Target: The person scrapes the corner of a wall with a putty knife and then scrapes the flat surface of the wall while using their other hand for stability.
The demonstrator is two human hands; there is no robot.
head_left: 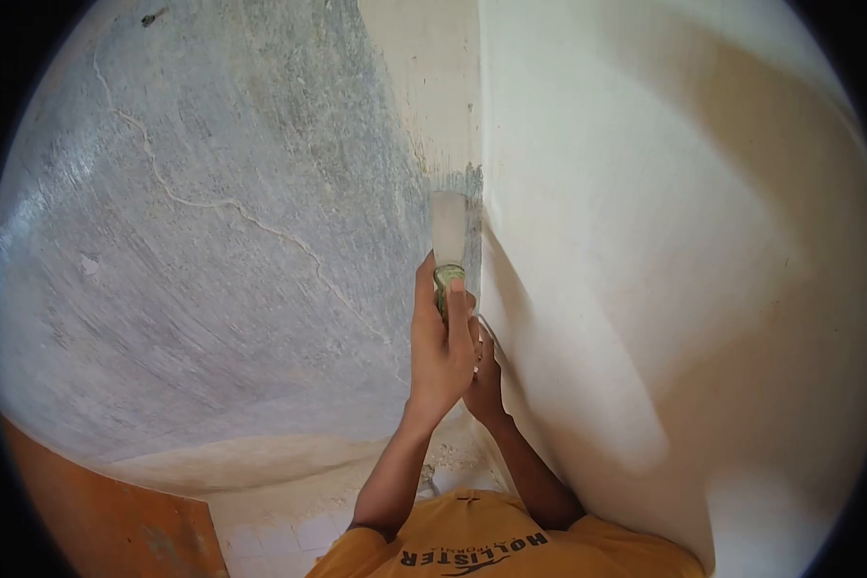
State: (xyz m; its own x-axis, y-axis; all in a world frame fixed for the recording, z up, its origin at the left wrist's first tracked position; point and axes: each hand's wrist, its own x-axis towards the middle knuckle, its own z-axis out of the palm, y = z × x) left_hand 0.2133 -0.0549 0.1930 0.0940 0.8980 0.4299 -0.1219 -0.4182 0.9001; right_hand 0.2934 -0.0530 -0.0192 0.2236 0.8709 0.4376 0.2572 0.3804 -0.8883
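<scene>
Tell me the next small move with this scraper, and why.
Probably push the scraper a little farther up the corner: it points upward, gripped in the left hand, just below the ragged edge where grey wall meets cream coat.

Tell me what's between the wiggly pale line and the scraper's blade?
Just rough grey wall, with nothing else between the wiggly pale line and the blade. The head view shows it.

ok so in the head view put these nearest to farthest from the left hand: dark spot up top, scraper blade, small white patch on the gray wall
1. Scraper blade, just above the left hand
2. White patch, well off to the left
3. Dark spot, upper left
</scene>
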